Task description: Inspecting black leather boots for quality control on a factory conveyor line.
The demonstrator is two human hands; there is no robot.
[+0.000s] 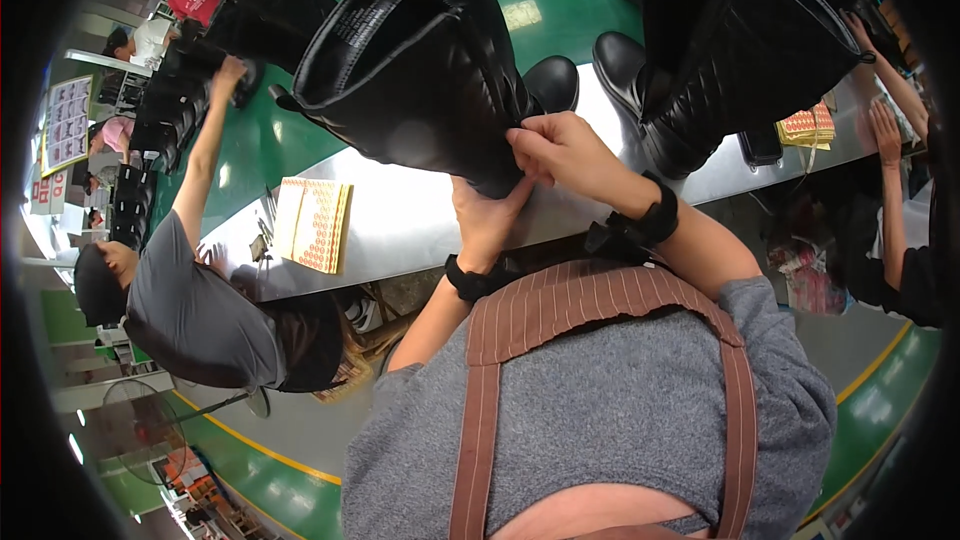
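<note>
A tall black boot point(420, 70) stands in front of me on the metal bench, its wide shaft open at the top and leaning toward the left. My left hand point(487, 220) is closed around the boot's lower part, near the ankle, thumb pointing up to the right. Just above it, my right hand point(575, 155) has thumb and fingers pinched against the boot's side; what lies between the fingertips is too small to make out. Both wrists wear black bands. To the right stands another pair of black boots point(720, 60) with creased ankles.
The shiny metal bench point(390, 190) runs across in front of me. A stack of patterned yellow sheets point(312, 225) lies left, another bundle point(805, 127) right. A co-worker in grey point(200, 310) reaches across at left; another person's hands point(885, 130) show at right. Green floor point(550, 15) lies beyond.
</note>
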